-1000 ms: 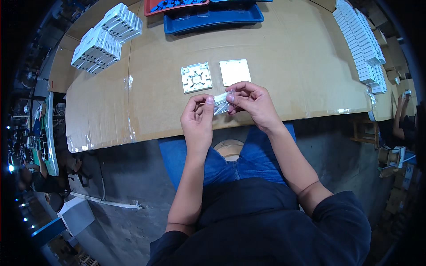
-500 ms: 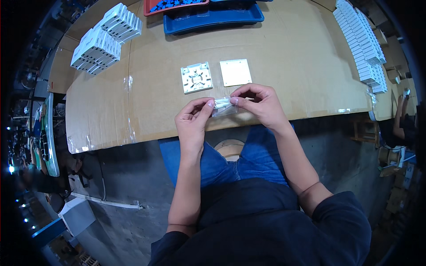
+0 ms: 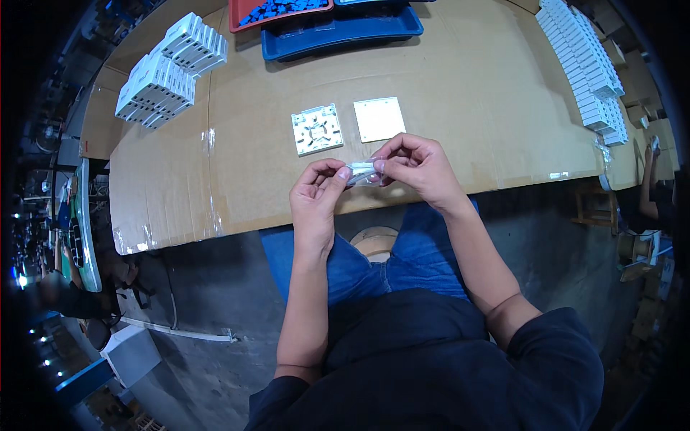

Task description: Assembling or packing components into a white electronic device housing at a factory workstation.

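Observation:
Between my hands is a small clear plastic bag (image 3: 364, 173) with slim white and silvery parts in it, above the table's front edge. My left hand (image 3: 318, 190) pinches its left end between thumb and fingers. The right end sits in a pinch of my right hand (image 3: 418, 167). Just beyond them on the table lies an open white square box base (image 3: 317, 130) with moulded clips and guides inside. A flat white square cover (image 3: 379, 119) lies to its right, not touching it. What exactly the bag holds is too small to tell.
Cardboard covers the table (image 3: 251, 165). At the back stand a red tray (image 3: 241, 29) of small blue pieces and a blue tray (image 3: 341, 44). White boxes are stacked at the far left (image 3: 154, 90) and far right (image 3: 583, 68). Another person's arm (image 3: 649, 179) shows at the right rim.
The bag is bunched smaller between my fingers, and less of it hangs below them. My left hand has shifted slightly to the right. The base and cover still lie on the table.

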A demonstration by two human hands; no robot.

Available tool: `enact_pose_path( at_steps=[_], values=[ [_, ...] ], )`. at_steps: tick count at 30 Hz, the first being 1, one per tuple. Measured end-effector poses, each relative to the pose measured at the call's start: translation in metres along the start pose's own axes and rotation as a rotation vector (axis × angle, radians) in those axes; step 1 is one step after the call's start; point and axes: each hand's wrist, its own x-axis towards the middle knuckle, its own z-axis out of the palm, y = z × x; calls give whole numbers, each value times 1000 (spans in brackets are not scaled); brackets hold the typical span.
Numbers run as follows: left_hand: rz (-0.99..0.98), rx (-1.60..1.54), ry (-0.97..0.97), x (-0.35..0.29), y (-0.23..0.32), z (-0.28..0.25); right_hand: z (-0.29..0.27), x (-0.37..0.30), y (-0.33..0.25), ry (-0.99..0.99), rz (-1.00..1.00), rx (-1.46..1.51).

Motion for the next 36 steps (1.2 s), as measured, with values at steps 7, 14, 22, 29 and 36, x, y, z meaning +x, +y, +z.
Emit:
enact_pose_path(
  at_steps=[7,14,22,29,36],
  values=[
    [102,106,-49,-3,6,5,3,-3,-5,-10,-91,-275],
    [124,117,-117,-4,16,2,4,-8,-14,-74,-164,-290],
    [130,104,-11,-4,12,8,10,-6,-18,23,-49,-290],
    [-19,70,-24,-7,18,18,8,-4,-17,17,-27,-130],
    [-59,85,18,-4,9,4,3,0,-3,67,-74,-141]
  ],
)
